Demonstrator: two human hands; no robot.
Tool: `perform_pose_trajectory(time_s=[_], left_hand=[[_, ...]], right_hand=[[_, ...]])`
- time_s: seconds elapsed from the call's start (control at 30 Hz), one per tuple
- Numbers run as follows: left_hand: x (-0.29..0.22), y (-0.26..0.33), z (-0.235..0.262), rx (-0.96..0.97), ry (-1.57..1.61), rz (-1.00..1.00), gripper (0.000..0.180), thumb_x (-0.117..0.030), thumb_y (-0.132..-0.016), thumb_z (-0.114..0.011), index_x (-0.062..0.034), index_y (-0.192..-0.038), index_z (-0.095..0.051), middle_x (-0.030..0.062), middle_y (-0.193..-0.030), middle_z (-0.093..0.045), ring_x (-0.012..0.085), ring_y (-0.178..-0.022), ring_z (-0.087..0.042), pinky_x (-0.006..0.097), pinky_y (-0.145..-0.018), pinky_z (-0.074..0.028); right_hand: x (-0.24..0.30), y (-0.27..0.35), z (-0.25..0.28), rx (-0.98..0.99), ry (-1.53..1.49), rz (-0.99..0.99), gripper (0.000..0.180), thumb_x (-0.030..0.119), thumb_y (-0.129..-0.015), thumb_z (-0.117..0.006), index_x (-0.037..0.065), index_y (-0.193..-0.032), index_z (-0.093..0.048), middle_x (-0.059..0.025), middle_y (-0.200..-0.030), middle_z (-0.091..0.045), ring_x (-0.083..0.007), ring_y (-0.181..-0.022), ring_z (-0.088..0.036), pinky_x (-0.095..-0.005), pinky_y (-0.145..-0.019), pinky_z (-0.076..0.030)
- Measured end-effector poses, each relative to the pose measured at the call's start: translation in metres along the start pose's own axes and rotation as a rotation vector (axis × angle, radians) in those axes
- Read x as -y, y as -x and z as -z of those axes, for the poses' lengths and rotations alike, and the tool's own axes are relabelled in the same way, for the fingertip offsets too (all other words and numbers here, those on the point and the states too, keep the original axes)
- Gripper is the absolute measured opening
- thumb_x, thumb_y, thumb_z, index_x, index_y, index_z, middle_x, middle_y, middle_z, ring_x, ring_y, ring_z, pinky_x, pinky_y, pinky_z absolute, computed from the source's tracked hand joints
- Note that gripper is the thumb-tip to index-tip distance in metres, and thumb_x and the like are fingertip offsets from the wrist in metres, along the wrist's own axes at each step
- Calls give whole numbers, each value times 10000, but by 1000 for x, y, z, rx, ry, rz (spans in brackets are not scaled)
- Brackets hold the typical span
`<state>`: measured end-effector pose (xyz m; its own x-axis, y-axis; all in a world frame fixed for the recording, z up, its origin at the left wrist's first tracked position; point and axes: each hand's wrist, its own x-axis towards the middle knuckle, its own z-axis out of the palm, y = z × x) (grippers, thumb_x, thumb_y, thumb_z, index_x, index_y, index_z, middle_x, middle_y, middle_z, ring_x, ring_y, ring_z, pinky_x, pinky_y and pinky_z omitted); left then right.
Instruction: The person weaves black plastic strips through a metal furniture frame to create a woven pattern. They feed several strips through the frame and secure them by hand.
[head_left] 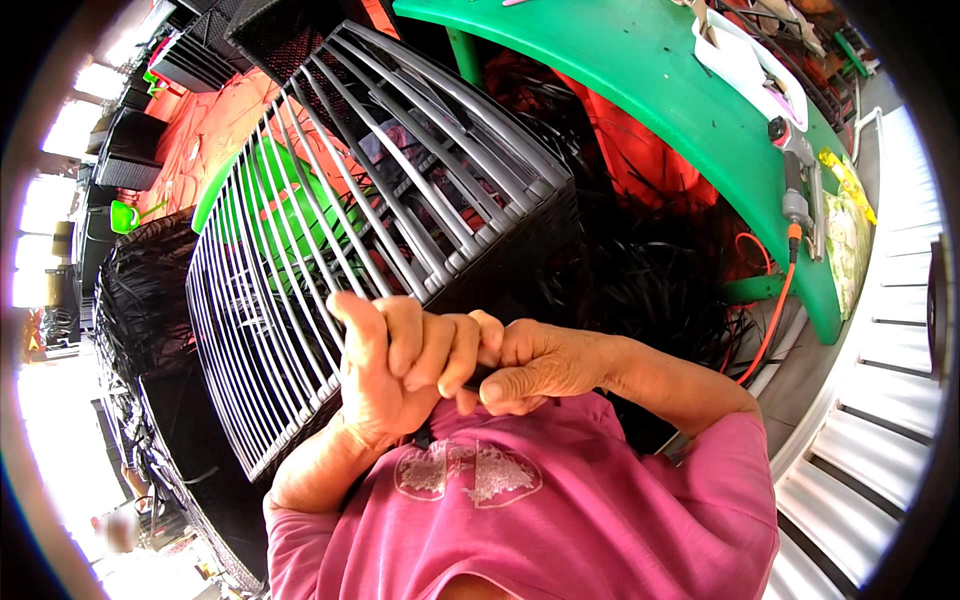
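Observation:
My left hand (405,355) and my right hand (530,365) meet in front of my chest, fingers curled and touching. Between them a small black piece (483,377) peeks out; most of it is hidden by the fingers, so its kind is unclear. The thumb of my right hand presses over it. Just beyond the hands stands a slatted frame (385,205) of grey bars, tilted, its near side covered in black weave (515,240). My left hand is close to the lower ends of the bars.
A green table (640,60) curves along the far right, bearing a white tray (735,60) and a pneumatic tool (793,180) with an orange hose (775,330). Black strips (640,270) heap beneath it. A white slatted surface (870,430) lies right. Behind the frame shows a green stool (290,210).

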<state>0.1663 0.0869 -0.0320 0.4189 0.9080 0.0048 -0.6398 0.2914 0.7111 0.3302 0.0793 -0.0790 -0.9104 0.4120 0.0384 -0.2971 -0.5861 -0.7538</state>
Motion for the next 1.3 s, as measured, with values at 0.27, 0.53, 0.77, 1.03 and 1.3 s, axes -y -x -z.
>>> perform_pose_trajectory(time_s=[0.27,0.53,0.77,1.03,1.3], left_hand=[[-20,-9,14,494,-352,133,507,-366,-975,-310,-74,-565,-364,46,-550,-481,261,-687,-578,438,-887,-413],[-9,-20,14,373,-285,273,607,-514,-935,-318,-51,-566,-453,56,-576,-491,180,-701,-550,315,-777,-442],[7,-14,18,392,-163,357,607,-586,-857,-415,-3,-754,-550,117,-714,-582,229,-806,-568,381,-914,-372],[-42,-130,42,334,-1374,-464,218,3,-805,-597,-16,-1021,-618,89,-960,-618,178,-876,-600,277,-759,-482],[-24,-181,47,708,-1625,-673,294,4,-659,-696,-28,-946,-639,98,-976,-611,238,-911,-546,325,-790,-468]], right_hand=[[-25,-21,12,336,-164,330,396,346,-925,-486,-20,-1072,-521,-103,-788,-574,-132,-609,-548,-238,-559,-458],[-4,0,-1,-129,71,118,417,437,-921,-452,35,-860,-542,25,-595,-408,-79,-497,-353,-224,-518,-347],[-12,19,-8,-285,193,76,379,365,-945,-445,19,-824,-538,17,-618,-436,-77,-571,-394,-221,-550,-355],[39,67,0,-828,196,180,308,312,-939,-479,30,-834,-548,45,-605,-435,-12,-498,-350,-169,-441,-282],[62,81,23,-1090,168,374,284,313,-945,-462,50,-859,-530,75,-578,-369,8,-432,-285,-153,-377,-204]])
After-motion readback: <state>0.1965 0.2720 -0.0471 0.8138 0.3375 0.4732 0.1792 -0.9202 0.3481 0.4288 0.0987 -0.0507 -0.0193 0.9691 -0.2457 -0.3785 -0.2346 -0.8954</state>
